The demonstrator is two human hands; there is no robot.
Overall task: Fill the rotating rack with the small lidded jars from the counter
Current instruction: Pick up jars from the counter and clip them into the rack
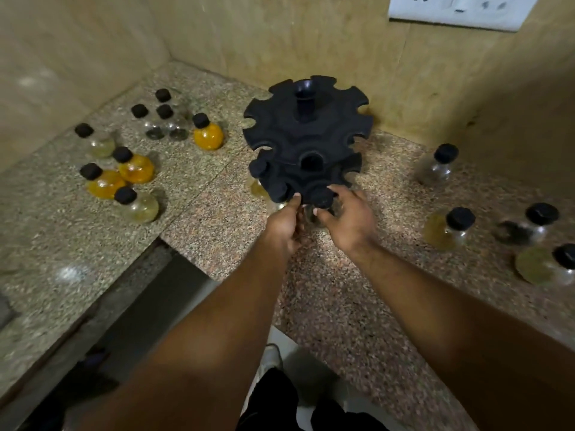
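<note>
A black two-tier rotating rack point(306, 135) with notched slots stands on the granite counter point(202, 206) near the corner. My right hand point(348, 219) grips a clear jar with a black lid point(314, 211) at the near edge of the lower tier. My left hand point(284, 225) touches the rack's rim beside it, thumb up against the edge. Another jar point(258, 188) hangs in the lower tier at the left. Several black-lidded jars, some orange point(208, 135), lie on the counter to the left. More jars point(448, 228) rest at the right.
Tan walls close in the corner behind the rack, and a white socket plate point(460, 10) is on the wall top right. The counter's front edge runs diagonally at lower left, with a dark gap point(149, 306) below it.
</note>
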